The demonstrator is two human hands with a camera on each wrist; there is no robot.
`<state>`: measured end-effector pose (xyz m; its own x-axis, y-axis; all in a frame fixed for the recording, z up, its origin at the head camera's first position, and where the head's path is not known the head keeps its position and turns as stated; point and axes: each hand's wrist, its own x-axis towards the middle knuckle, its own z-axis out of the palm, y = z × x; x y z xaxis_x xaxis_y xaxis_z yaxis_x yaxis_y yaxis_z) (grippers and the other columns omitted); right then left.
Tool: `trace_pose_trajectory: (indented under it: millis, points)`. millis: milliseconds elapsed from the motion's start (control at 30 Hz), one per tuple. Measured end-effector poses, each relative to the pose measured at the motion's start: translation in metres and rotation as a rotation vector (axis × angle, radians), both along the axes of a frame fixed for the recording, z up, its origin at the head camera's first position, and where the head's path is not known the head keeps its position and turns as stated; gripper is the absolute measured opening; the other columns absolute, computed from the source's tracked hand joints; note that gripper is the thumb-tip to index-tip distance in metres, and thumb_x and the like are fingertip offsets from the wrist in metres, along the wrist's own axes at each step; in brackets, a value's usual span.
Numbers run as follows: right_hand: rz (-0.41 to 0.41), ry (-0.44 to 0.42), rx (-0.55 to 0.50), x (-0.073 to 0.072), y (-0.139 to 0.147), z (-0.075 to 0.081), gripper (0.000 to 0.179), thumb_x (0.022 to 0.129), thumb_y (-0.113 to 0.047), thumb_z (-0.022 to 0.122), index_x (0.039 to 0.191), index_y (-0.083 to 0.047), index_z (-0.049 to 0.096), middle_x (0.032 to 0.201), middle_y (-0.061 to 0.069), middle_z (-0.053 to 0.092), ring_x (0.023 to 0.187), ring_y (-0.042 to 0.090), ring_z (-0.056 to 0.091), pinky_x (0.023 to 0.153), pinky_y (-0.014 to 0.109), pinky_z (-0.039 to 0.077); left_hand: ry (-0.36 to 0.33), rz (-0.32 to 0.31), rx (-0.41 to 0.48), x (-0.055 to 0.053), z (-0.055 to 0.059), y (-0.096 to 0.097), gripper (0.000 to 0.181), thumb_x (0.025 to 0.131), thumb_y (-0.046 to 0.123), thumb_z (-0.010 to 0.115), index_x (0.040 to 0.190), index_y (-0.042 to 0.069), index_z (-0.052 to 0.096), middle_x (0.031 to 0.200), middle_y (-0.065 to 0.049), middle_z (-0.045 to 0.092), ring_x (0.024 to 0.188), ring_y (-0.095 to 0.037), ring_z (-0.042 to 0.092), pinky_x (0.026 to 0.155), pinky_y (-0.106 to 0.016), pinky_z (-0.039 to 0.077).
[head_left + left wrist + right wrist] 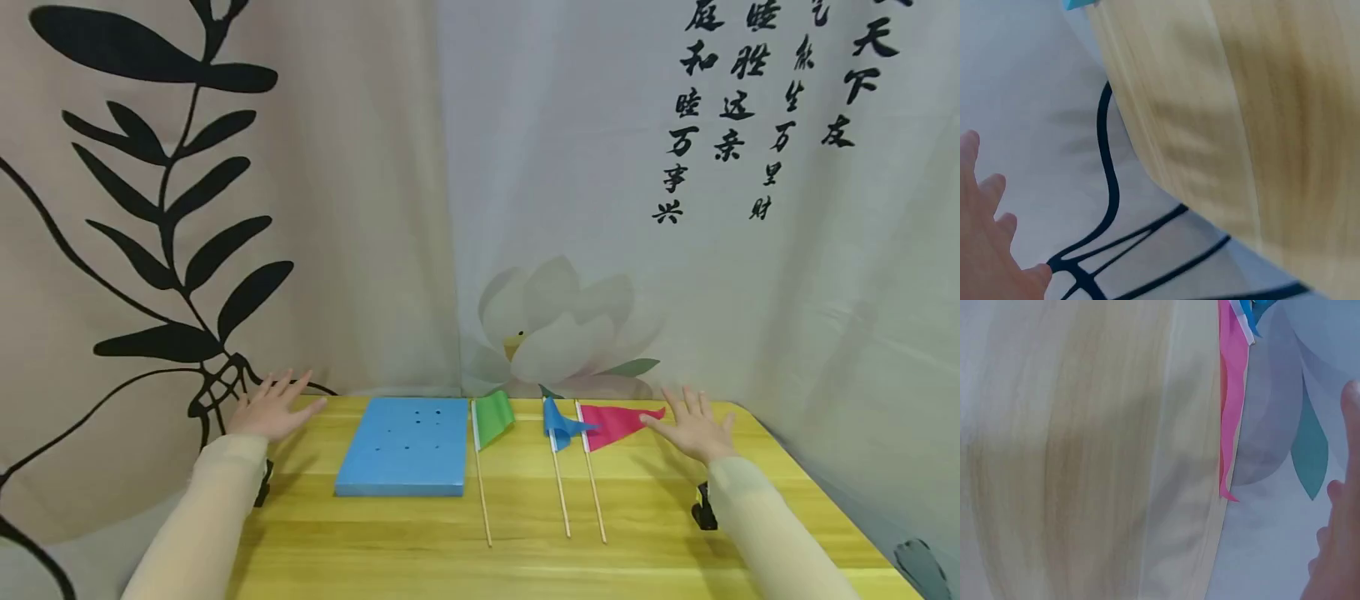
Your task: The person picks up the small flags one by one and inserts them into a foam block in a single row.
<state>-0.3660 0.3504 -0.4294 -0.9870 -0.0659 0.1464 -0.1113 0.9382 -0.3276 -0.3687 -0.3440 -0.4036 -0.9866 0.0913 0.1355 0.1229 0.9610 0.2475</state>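
My left hand (272, 408), fingers spread and holding nothing, is over the far left corner of the table, left of a blue board (408, 467) with several small holes in its top. On the other side my right hand (697, 427) is likewise spread with nothing in it, its thumb overlapping the tip of a pink flag (615, 423) in the head view. Left of that lie a blue flag (558, 425) and a green flag (493, 417), each on a thin pale stick. In the right wrist view the pink flag (1233, 406) runs along the table edge.
The yellow wood-grain table (360, 550) ends at a curtain (360, 208) printed with dark leaves, a lotus and Chinese characters. Dark wrist devices show at both cuffs, the right one (703, 510) more fully.
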Motion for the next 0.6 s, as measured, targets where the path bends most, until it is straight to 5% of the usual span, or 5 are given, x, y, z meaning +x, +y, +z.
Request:
trace_pose_trajectory:
  millis: [300, 600]
  points:
    - [0.018, 0.028, -0.08, -0.004, -0.01, 0.002, 0.093, 0.092, -0.066, 0.045, 0.157, -0.009, 0.01, 0.155, 0.032, 0.001, 0.139, 0.055, -0.002, 0.092, 0.084, -0.01, -0.097, -0.103, 0.401, 0.01, -0.001, 0.01, 0.078, 0.101, 0.053, 0.038, 0.157, 0.014, 0.0, 0.157, -0.03, 0.0, 0.137, -0.058, 0.004, 0.099, -0.08, 0.01]
    - [0.065, 0.087, -0.108, -0.002, -0.037, -0.011, 0.095, 0.09, -0.064, 0.053, 0.157, -0.011, 0.012, 0.156, 0.029, 0.01, 0.138, 0.053, 0.013, 0.095, 0.084, -0.001, -0.185, -0.088, 0.572, 0.016, -0.034, 0.017, 0.081, 0.1, 0.056, 0.039, 0.158, 0.017, -0.001, 0.157, -0.029, 0.002, 0.137, -0.055, 0.016, 0.103, -0.073, 0.023]
